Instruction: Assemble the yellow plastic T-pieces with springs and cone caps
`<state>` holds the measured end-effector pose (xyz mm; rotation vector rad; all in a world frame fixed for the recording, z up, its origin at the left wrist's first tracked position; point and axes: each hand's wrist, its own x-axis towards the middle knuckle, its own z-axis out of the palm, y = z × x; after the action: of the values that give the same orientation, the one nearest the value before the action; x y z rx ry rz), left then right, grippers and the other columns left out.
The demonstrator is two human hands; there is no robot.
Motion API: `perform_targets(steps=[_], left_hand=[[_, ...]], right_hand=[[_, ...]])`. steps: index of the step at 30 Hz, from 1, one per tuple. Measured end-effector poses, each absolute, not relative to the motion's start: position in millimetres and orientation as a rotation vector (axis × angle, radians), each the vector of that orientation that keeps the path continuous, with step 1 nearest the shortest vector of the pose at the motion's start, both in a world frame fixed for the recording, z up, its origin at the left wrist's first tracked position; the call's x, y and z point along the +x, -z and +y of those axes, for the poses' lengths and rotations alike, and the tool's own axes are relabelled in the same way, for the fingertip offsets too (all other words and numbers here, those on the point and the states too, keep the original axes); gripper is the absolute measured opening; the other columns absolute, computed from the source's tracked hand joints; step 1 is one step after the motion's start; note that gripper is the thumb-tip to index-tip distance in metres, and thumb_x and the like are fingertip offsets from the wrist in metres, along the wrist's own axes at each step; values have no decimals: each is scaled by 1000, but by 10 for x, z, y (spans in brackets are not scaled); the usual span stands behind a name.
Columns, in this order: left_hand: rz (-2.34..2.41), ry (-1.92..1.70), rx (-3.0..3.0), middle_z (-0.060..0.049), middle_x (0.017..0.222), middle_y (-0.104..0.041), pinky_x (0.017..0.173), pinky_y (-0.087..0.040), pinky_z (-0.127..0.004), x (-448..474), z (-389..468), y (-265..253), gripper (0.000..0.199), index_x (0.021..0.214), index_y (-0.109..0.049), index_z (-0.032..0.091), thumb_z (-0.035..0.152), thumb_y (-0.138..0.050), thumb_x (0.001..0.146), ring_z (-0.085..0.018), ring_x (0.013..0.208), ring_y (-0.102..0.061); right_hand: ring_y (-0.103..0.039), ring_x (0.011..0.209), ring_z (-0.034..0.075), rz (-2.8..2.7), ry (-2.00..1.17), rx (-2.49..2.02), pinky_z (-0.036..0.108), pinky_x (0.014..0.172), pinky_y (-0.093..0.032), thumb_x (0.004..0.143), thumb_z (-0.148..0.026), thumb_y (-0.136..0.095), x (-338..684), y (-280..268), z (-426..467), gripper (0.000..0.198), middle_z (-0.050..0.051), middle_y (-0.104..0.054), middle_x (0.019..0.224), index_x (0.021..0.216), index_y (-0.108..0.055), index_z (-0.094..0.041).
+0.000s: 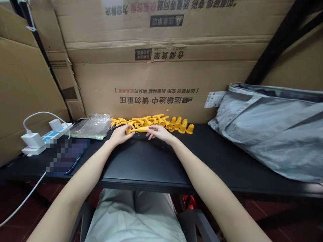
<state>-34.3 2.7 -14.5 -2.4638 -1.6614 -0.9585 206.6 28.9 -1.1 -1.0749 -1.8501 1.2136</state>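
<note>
Both of my hands are over the black desk, closed on one yellow plastic T-handled piece (140, 129) held level between them. My left hand (119, 135) grips its crossbar end at the left. My right hand (163, 133) pinches its other end, thumb and index finger together, the lower fingers loosely curled. Just behind lies a heap of similar yellow T-handled pieces (158, 116), partly hidden by my hands. Right of the heap stand several small yellow flanged cups (190, 128). Thin silvery bits, perhaps wire or chain, show beside the left hand and below the held piece.
Clear plastic bags (91, 126) lie on the desk's left, near a power strip (51, 134) with a white charger (32, 139) and cable. A phone-like dark object (73, 156), partly blurred out, is in front. A grey fabric bag (272, 131) fills the right. Cardboard (161, 77) walls the back.
</note>
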Motion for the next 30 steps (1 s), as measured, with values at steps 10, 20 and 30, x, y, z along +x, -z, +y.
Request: perform_targets(steps=[10,20,30], left_hand=[[-1683,952,-2449,-2,75,-64,67,-44,-27,-350,33,159,30,102,-61,21,45,-52,86,-17,72,-61],[-1694,961,-2453,-1,73,-62,64,-41,-26,-341,22,151,31,101,-60,20,46,-51,86,-16,67,-58],[-1690,953,-2456,-1,71,-62,66,-42,-27,-333,11,136,31,101,-61,19,44,-53,85,-17,67,-58]], right_hand=[[-69,63,12,-1831,-1305,-1005,22,62,-54,85,-25,-67,2087,6,278,56,5,-73,84,135,-44,-15],[-68,60,12,-1823,-1282,-1016,23,61,-54,89,-22,-61,2076,46,316,36,4,-73,80,123,-49,-15],[-66,55,12,-1782,-1277,-1036,22,55,-52,89,-31,-64,2057,36,293,29,3,-72,71,110,-55,-14]])
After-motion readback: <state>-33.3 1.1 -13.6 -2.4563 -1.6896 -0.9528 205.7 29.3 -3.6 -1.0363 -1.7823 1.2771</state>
